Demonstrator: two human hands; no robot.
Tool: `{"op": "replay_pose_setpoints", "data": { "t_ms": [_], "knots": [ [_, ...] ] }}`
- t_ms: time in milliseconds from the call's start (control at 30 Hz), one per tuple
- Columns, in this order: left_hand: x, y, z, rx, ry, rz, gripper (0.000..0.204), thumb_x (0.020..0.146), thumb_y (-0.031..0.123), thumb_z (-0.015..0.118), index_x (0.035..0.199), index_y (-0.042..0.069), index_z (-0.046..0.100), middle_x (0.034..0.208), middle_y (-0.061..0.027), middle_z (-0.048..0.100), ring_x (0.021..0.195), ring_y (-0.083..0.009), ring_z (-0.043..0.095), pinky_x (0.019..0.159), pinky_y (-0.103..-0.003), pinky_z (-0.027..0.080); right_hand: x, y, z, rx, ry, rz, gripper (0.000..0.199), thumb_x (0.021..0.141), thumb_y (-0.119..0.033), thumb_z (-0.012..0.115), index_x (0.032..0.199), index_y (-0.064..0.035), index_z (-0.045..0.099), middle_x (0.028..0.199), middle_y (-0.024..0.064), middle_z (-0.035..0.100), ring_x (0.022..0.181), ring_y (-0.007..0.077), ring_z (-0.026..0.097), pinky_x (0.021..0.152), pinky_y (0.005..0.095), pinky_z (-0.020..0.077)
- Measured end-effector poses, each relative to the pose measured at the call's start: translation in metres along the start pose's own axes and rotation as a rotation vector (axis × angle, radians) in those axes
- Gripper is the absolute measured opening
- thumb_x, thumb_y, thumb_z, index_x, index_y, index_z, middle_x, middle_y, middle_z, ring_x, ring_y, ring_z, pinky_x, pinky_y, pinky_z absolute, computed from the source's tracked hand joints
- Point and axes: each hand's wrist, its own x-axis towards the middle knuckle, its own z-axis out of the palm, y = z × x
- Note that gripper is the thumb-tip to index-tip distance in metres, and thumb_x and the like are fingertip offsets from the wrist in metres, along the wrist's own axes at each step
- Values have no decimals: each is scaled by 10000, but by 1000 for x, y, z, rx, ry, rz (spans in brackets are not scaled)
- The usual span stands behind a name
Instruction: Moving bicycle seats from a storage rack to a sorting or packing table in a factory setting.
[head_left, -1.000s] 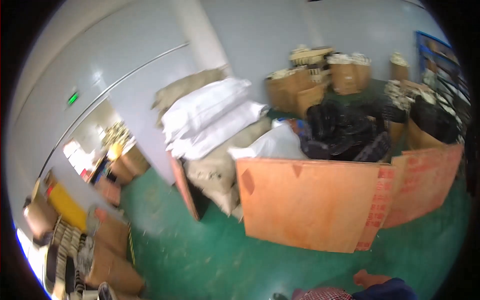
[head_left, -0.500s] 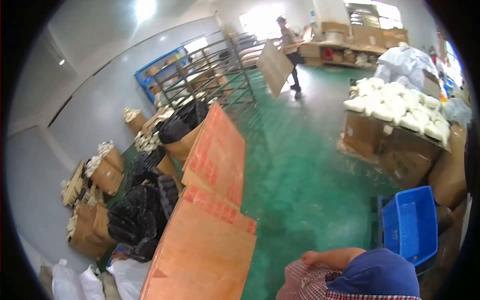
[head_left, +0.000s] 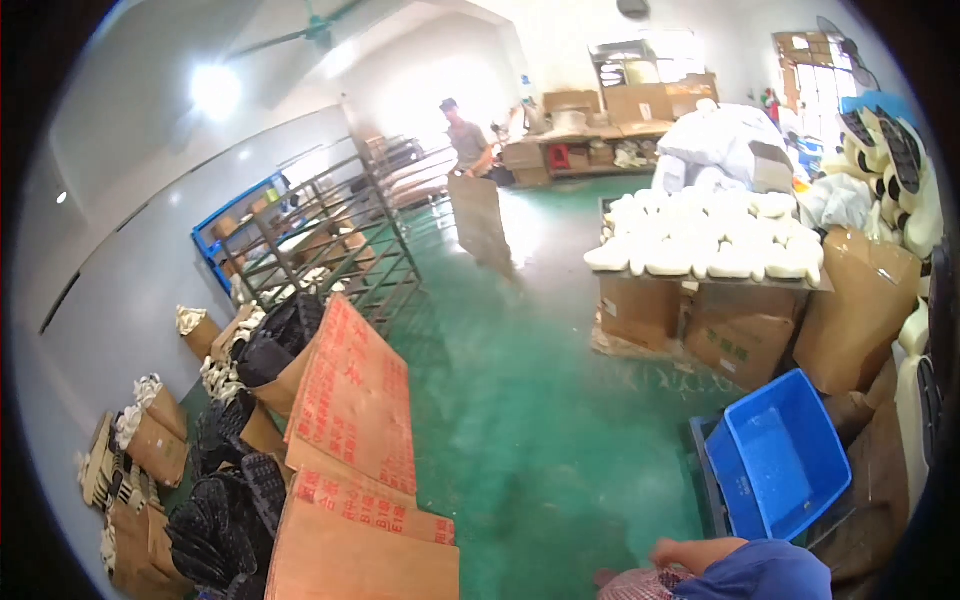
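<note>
At the lower edge, my right forearm comes out of a blue sleeve (head_left: 765, 572) and bends in over red-and-white checked cloth (head_left: 640, 585). My right hand (head_left: 675, 552) lies against that cloth, its fingers blurred and mostly hidden, so whether they grip anything does not show. Nearest to this hand stands a blue plastic bin (head_left: 775, 460), apparently holding nothing, on a dark low base. My left hand is out of view. To the left lean tall brown sheets (head_left: 365, 550) with red print along their upper parts.
Pale moulded pieces (head_left: 710, 230) cover a table over cardboard boxes (head_left: 740, 325). Farther off, a person (head_left: 467, 145) holds a brown board (head_left: 480, 220) beside a metal rack (head_left: 320, 225). Cartons with black moulded pieces (head_left: 225, 520) line the left. Green floor (head_left: 500, 400) runs between.
My view has swung right, so the sheets and rack sit farther left and more of the table shows. The person's board has turned more edge-on. My right hand stays by the cloth.
</note>
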Motion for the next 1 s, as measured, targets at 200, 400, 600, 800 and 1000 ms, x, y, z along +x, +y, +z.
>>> {"op": "replay_pose_setpoints", "data": {
  "t_ms": [200, 400, 600, 800, 1000],
  "knots": [
    [2, 55, 31, 16, -163, -29, 292, 823, 317, 573, 1012, 117, 668, 1011, -164, 659, 905, -305, 621, 702, -444, 496, -1, -57, -266, 1412, 415, 5, 766, 819, -225, 648, 1445, -132, 217, 648, 91, 576, 510, 186, 556, 432, 336, 442],
    [-3, 102, 54, 43, -224, -107, 295, 822, 316, 574, 1020, 117, 666, 1018, -163, 658, 908, -306, 619, 706, -448, 496, -45, -106, -485, 1535, 552, -471, 788, 884, -162, 580, 1477, -69, 69, 546, 36, 475, 455, 134, 448, 422, 297, 363],
    [-10, 123, 64, 81, -287, -168, 299, 821, 315, 575, 1028, 118, 664, 1024, -163, 657, 911, -308, 618, 709, -451, 495, -85, -130, -602, 1485, 619, -578, 789, 892, -156, 569, 1480, -79, 48, 591, 36, 491, 480, 131, 456, 445, 286, 387],
    [18, 81, 36, 181, -334, -160, 303, 820, 313, 577, 1036, 119, 662, 1031, -162, 655, 914, -310, 617, 713, -454, 494, -58, -134, -547, 1707, 638, -705, 744, 897, -159, 559, 1474, -88, 95, 626, 40, 512, 526, 132, 474, 485, 282, 413],
    [93, 55, 16, 312, -231, -242, 307, 819, 312, 578, 1043, 119, 660, 1037, -162, 654, 917, -312, 616, 717, -457, 494, 70, -78, -279, 1073, 331, -193, 102, 727, -130, 605, 769, -49, 650, 629, 111, 585, 556, 246, 590, 494, 383, 446]
  ]
}}
